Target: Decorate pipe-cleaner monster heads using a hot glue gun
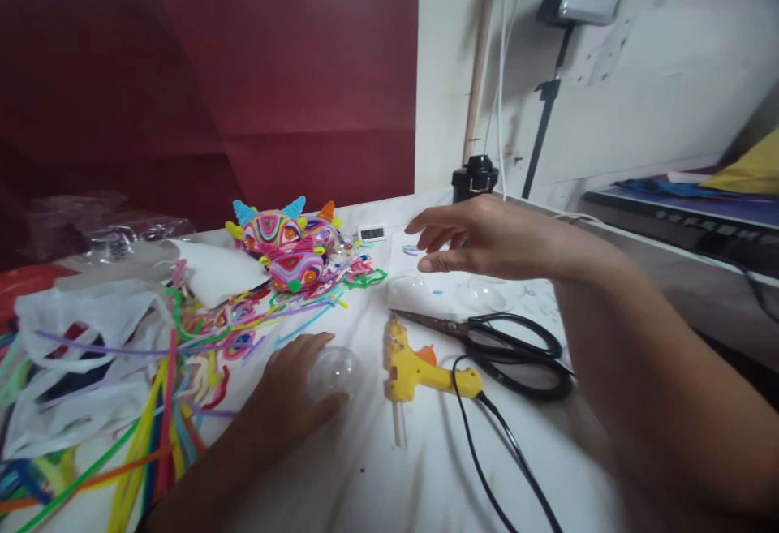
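My left hand [292, 395] rests low over the white table [365, 492], its thumb and fingers curved around the side of a clear plastic dome [334, 372]. My right hand [471, 233] hovers above the table with thumb and fingers apart, nothing visible between them. Below it lie another clear dome [409, 294] and a flat clear piece [485, 295]. Between my hands is a yellow glue gun [407, 367], nozzle pointing away, with a glue stick out of its back end. Black-handled scissors [511, 338] lie to its right, blades close to the nozzle.
Colourful pipe cleaners [152, 427] and white strips [91, 354] cover the left side. Behind them sit horned pipe-cleaner heads [273, 233]. A small digital clock [372, 233] and a black-lidded bottle [475, 178] stand at the back. The glue gun's black cord [517, 444] runs toward the front edge.
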A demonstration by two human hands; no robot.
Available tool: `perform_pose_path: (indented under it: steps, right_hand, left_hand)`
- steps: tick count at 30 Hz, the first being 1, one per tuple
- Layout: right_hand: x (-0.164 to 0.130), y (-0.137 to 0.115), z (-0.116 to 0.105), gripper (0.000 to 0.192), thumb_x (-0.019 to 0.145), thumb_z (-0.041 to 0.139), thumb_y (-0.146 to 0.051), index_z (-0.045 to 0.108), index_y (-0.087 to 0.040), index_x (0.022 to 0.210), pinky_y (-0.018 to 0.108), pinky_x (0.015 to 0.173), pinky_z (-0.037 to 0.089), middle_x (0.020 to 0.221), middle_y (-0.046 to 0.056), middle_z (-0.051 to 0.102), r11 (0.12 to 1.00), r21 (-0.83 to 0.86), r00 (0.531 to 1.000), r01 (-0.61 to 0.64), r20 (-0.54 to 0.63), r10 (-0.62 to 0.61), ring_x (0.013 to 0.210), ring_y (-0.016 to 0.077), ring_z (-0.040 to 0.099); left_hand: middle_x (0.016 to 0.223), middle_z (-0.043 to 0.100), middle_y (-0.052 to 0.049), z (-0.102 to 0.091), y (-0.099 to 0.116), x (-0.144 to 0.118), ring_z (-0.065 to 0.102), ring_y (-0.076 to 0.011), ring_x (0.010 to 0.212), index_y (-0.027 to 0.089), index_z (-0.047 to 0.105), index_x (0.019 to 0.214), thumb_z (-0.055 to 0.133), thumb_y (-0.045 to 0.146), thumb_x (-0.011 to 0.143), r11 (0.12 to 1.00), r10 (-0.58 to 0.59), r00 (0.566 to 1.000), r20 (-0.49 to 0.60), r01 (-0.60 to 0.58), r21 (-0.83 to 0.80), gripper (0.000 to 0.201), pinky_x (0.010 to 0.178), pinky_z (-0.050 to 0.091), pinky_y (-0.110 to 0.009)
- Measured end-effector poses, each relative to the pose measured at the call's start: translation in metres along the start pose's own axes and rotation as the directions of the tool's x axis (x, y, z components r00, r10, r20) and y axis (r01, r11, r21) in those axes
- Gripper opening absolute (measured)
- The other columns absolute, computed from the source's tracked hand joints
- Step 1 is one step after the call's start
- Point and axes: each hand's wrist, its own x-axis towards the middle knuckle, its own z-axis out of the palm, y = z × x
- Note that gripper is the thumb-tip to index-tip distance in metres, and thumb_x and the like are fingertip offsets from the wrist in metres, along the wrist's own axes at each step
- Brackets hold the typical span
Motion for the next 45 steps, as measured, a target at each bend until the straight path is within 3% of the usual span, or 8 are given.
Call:
perform_pose_path:
  steps: [6, 9, 13, 20, 24, 31, 40, 45]
  right_hand:
    - [0.013, 0.005, 0.018, 0.037, 0.082, 0.068, -0.029, 0.063, -0.017, 0.117, 0.026, 0.07, 0.049, 0.099, 0.006, 0.071, 0.986, -0.155, 0.993, -0.058, 0.097, 0.074, 0.085, 0.0188, 0.067]
    - [0.017, 0.007, 0.028, 0.036, 0.081, 0.068, -0.029, 0.064, -0.018, 0.116, 0.024, 0.067, 0.048, 0.095, 0.005, 0.071, 0.987, -0.159, 0.981, -0.037, 0.181, 0.066, 0.083, 0.0181, 0.067]
    - [0.017, 0.01, 0.033, 0.036, 0.081, 0.068, -0.028, 0.064, -0.016, 0.115, 0.025, 0.067, 0.047, 0.092, 0.005, 0.071, 0.989, -0.147, 0.977, -0.02, 0.208, 0.051, 0.082, 0.0178, 0.066]
    - [0.018, 0.017, 0.041, 0.025, 0.081, 0.065, -0.026, 0.068, -0.019, 0.104, 0.027, 0.067, 0.045, 0.092, 0.006, 0.07, 0.95, -0.311, 0.951, -0.017, 0.287, 0.111, 0.083, 0.02, 0.065]
    - [0.022, 0.017, 0.055, 0.02, 0.074, 0.067, -0.027, 0.07, -0.018, 0.092, 0.029, 0.064, 0.044, 0.092, 0.01, 0.068, 0.923, -0.384, 0.923, -0.035, 0.341, 0.177, 0.086, 0.0253, 0.065]
    - [0.026, 0.012, 0.07, 0.038, 0.064, 0.074, -0.037, 0.068, -0.015, 0.095, 0.03, 0.062, 0.045, 0.097, 0.013, 0.066, 0.877, -0.476, 0.833, -0.06, 0.461, 0.307, 0.09, 0.03, 0.064]
    - [0.028, 0.017, 0.077, 0.043, 0.057, 0.077, -0.033, 0.069, -0.016, 0.096, 0.03, 0.062, 0.047, 0.097, 0.011, 0.068, 0.852, -0.522, 0.809, -0.05, 0.479, 0.341, 0.088, 0.0293, 0.066]
    - [0.028, 0.018, 0.078, 0.044, 0.059, 0.075, -0.027, 0.068, -0.015, 0.101, 0.031, 0.065, 0.048, 0.102, 0.013, 0.068, 0.835, -0.546, 0.82, -0.073, 0.444, 0.362, 0.093, 0.0301, 0.066]
  left_hand:
    - [0.127, 0.06, -0.01, 0.003, -0.004, -0.001, 0.06, -0.0307, 0.111, 0.024, 0.046, 0.13, 0.064, 0.053, 0.075, 1.0, 0.006, 1.0, -0.015, -0.006, 0.025, 0.065, 0.092, 0.05, -0.043]
    - [0.13, 0.058, -0.01, 0.004, -0.006, -0.002, 0.059, -0.03, 0.114, 0.025, 0.043, 0.132, 0.063, 0.052, 0.077, 1.0, 0.009, 1.0, -0.002, -0.009, 0.027, 0.065, 0.093, 0.05, -0.043]
    - [0.132, 0.056, -0.01, 0.005, -0.009, -0.004, 0.057, -0.0294, 0.116, 0.026, 0.038, 0.134, 0.061, 0.05, 0.079, 0.999, 0.018, 1.0, -0.002, -0.018, 0.039, 0.064, 0.096, 0.048, -0.044]
    - [0.131, 0.052, -0.01, -0.002, 0.004, -0.003, 0.049, -0.0285, 0.123, 0.027, 0.04, 0.13, 0.059, 0.042, 0.082, 0.98, 0.192, 0.976, -0.101, -0.186, 0.067, 0.053, 0.101, 0.044, -0.044]
    - [0.116, 0.056, -0.008, -0.006, 0.016, -0.001, 0.054, -0.026, 0.11, 0.028, 0.051, 0.116, 0.059, 0.034, 0.084, 0.968, 0.245, 0.957, -0.153, -0.234, 0.088, 0.033, 0.093, 0.047, -0.043]
    - [0.112, 0.056, -0.009, -0.007, 0.02, 0.001, 0.055, -0.0254, 0.106, 0.023, 0.057, 0.109, 0.058, 0.026, 0.086, 0.942, 0.329, 0.91, -0.252, -0.298, 0.152, 0.023, 0.09, 0.047, -0.043]
    - [0.112, 0.054, -0.011, -0.006, 0.019, 0.002, 0.053, -0.026, 0.107, 0.021, 0.055, 0.107, 0.055, 0.02, 0.087, 0.929, 0.363, 0.893, -0.265, -0.326, 0.176, 0.021, 0.088, 0.047, -0.044]
    - [0.111, 0.055, -0.01, -0.006, 0.02, 0.004, 0.054, -0.0263, 0.107, 0.021, 0.056, 0.105, 0.054, 0.019, 0.086, 0.925, 0.373, 0.886, -0.275, -0.333, 0.183, 0.019, 0.088, 0.047, -0.044]
